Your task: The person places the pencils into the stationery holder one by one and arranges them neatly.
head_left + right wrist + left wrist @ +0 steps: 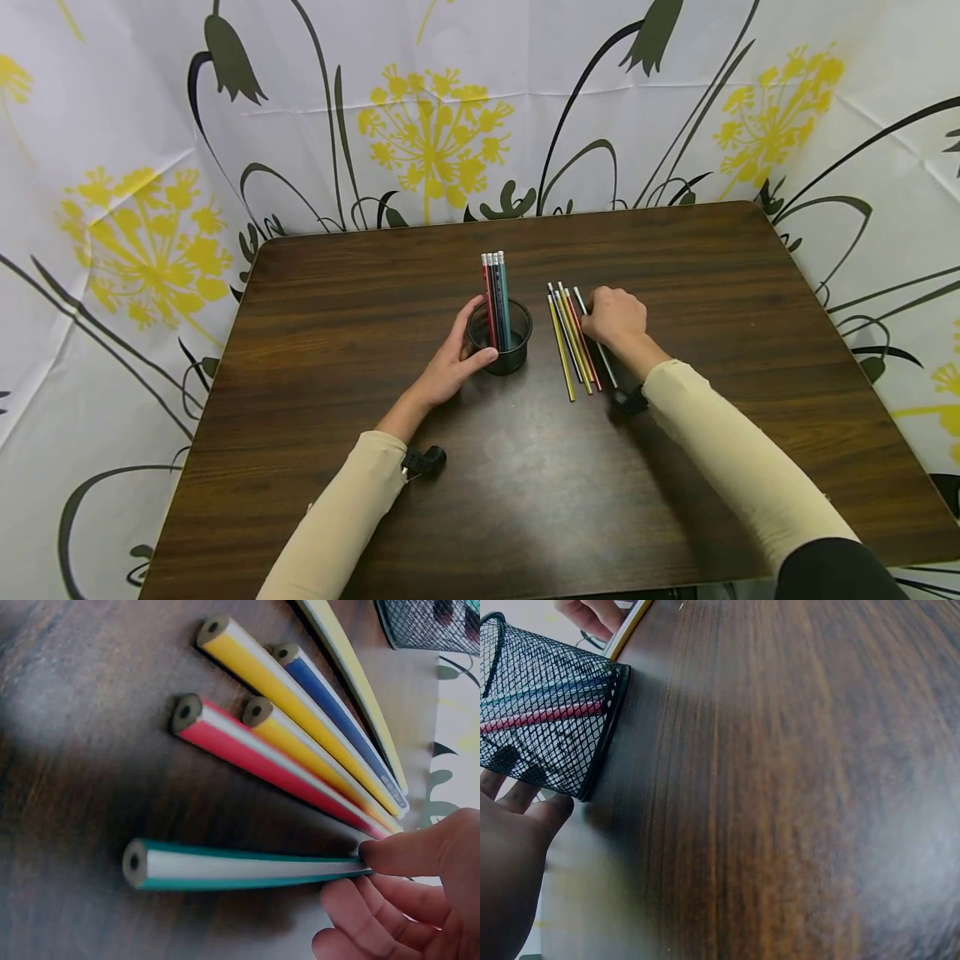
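Note:
A black wire-mesh pencil cup (513,360) stands upright on the table, holding several pencils (495,287) with their eraser ends up. My left hand (452,360) grips the cup from its left side, thumb across the front and fingers reaching round behind. To the right of the cup lies a row of unsharpened pencils; yellow (262,664), blue (330,709) and red (247,746) ones show in the right wrist view. My right hand (618,319) pinches a green-and-white pencil (232,866) near its far end, between thumb and fingers. That pencil lies slightly apart from the row.
The brown wood-grain table (322,317) reaches back to a white cloth (300,150) printed with yellow flowers and dark stems. A black wrist camera (425,461) hangs below the left forearm, and another (628,402) is near the right cuff.

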The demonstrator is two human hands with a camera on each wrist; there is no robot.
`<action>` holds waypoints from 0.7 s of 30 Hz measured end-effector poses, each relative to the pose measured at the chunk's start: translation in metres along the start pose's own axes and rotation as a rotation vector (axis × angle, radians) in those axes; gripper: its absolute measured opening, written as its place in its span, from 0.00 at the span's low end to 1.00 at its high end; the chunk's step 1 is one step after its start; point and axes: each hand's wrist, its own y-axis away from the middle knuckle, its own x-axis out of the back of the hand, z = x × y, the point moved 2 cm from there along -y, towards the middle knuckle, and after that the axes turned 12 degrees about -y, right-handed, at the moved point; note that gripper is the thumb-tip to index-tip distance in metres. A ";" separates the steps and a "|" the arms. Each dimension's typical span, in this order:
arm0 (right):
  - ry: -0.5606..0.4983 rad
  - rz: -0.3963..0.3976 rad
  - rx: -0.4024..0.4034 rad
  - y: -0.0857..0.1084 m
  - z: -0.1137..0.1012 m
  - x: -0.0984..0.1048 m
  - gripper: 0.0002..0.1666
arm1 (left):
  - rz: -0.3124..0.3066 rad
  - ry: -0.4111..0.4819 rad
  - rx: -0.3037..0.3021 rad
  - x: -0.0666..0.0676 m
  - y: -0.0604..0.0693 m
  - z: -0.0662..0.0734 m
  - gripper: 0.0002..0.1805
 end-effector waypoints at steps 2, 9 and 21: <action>-0.022 -0.010 -0.014 0.000 0.001 0.003 0.13 | -0.002 -0.001 0.004 0.000 0.000 0.000 0.44; -0.132 0.055 0.003 0.002 -0.009 0.032 0.16 | -0.016 0.011 0.020 0.000 0.000 0.004 0.45; -0.481 0.244 0.236 0.031 -0.077 0.084 0.11 | -0.023 0.027 -0.010 0.001 0.005 0.032 0.43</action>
